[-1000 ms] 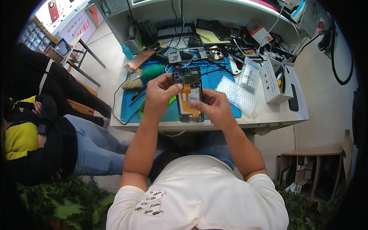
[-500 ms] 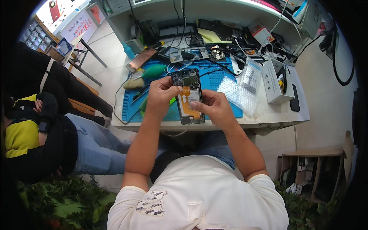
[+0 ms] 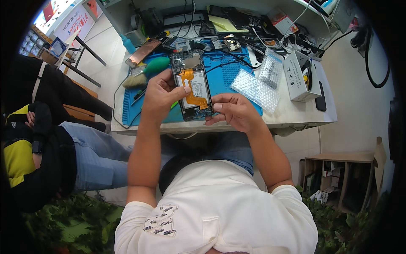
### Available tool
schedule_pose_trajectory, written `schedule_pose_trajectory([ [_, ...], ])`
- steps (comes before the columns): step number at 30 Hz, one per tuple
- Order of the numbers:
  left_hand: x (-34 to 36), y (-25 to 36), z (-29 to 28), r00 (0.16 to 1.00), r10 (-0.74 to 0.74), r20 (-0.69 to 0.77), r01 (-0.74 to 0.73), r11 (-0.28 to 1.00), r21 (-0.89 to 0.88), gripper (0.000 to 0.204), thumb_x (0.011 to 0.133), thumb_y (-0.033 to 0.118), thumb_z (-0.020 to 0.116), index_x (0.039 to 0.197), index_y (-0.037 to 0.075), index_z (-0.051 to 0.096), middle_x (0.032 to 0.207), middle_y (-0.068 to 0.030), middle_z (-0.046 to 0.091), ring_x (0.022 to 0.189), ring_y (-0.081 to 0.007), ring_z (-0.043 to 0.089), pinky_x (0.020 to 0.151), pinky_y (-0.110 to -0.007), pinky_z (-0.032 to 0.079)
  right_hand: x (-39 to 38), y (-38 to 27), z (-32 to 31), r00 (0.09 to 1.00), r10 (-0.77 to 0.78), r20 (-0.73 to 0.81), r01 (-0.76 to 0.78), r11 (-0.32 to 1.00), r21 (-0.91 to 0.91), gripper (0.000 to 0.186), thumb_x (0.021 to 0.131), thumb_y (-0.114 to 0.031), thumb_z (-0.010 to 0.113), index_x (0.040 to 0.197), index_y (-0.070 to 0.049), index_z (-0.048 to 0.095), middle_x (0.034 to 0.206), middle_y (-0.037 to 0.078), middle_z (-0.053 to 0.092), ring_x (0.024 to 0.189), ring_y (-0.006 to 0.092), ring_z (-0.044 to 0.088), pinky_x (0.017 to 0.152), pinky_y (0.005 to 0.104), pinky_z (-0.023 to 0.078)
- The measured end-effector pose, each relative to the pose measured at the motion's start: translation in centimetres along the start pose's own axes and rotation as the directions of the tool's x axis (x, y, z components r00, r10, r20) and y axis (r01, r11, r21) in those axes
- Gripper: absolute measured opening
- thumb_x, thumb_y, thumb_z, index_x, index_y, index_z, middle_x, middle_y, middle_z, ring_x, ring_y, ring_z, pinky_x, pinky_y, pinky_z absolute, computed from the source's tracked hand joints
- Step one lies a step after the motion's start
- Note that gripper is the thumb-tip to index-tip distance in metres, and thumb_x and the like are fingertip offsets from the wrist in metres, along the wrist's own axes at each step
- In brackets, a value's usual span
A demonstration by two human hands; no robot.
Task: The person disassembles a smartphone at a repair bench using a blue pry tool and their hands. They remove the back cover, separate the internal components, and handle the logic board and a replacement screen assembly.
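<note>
An opened smartphone (image 3: pixel 195 84) with its back cover off is tilted over the front of the bench. An orange flex cable (image 3: pixel 189 87) runs over its pale battery, and circuit boards show at both ends. My left hand (image 3: pixel 160 94) grips the phone's left side, its thumb lying across the cable. At the lower right corner, my right hand (image 3: pixel 234 111) has its thumb and fingers bent around the phone's edge; the fingertips are partly hidden. Beneath lies a blue work mat (image 3: pixel 218 80). A green air blower (image 3: pixel 157 66) and a brush (image 3: pixel 136 80) sit just beyond my left hand.
Bubble wrap (image 3: pixel 256 89) and a white box of tools (image 3: pixel 301 82) lie to the right, beside a dark phone (image 3: pixel 321 96). Phone parts and cables crowd the back. A copper-coloured panel (image 3: pixel 143 53) lies back left. A person with crossed arms (image 3: pixel 31 139) is at left.
My right thumb has come off the orange cable and moved to the phone's lower right edge. The phone looks closer and more tilted; the whole view has shifted slightly.
</note>
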State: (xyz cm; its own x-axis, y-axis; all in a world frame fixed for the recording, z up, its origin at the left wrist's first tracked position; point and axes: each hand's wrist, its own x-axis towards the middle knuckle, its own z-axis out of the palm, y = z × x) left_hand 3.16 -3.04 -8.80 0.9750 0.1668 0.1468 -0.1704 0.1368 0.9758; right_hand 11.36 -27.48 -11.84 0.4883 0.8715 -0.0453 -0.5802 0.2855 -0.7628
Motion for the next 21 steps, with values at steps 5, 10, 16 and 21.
schedule_pose_trajectory([
  [5,0.0,-0.1,0.1,1.0,0.008,0.003,-0.008,1.0,0.008,0.048,0.088,0.004,0.079,0.133,-0.005,0.064,0.119,-0.0111,0.075,0.104,-0.0142,0.072,0.096,-0.03,0.057,-0.1,0.3,-0.3,0.999,-0.018,-0.031,0.014,0.994,-0.106,0.031,0.098,-0.008,0.074,0.123,0.011,0.071,0.109,0.019,0.077,0.09,0.0235,0.078,0.085,0.0417,0.068],
  [10,-0.1,0.1,0.5,1.0,0.006,0.001,-0.006,1.0,0.022,0.048,0.088,0.004,0.079,0.133,-0.005,0.063,0.119,-0.0112,0.075,0.106,-0.014,0.071,0.097,-0.03,0.057,-0.4,0.1,0.8,0.99,-0.059,-0.129,0.02,0.96,-0.28,0.032,0.096,-0.009,0.077,0.121,0.011,0.073,0.102,0.017,0.078,0.085,0.02,0.078,0.081,0.0373,0.068],
  [16,-0.2,0.2,0.8,1.0,0.019,0.0,-0.019,0.999,0.039,0.049,0.089,0.005,0.08,0.133,-0.006,0.063,0.119,-0.0114,0.075,0.105,-0.0145,0.072,0.098,-0.031,0.057,-0.6,0.3,0.9,0.988,-0.093,-0.126,0.052,0.955,-0.293,0.031,0.095,-0.008,0.079,0.119,0.011,0.074,0.097,0.015,0.078,0.079,0.018,0.077,0.074,0.0331,0.068],
  [21,-0.1,0.3,1.0,1.0,0.004,-0.005,-0.004,0.998,0.059,0.049,0.089,0.005,0.081,0.133,-0.006,0.064,0.119,-0.0115,0.075,0.106,-0.0148,0.072,0.098,-0.031,0.058,-0.6,0.2,0.7,0.986,-0.089,-0.141,0.039,0.946,-0.322,0.028,0.095,-0.008,0.08,0.115,0.011,0.075,0.093,0.014,0.078,0.077,0.0174,0.076,0.071,0.0328,0.068],
])
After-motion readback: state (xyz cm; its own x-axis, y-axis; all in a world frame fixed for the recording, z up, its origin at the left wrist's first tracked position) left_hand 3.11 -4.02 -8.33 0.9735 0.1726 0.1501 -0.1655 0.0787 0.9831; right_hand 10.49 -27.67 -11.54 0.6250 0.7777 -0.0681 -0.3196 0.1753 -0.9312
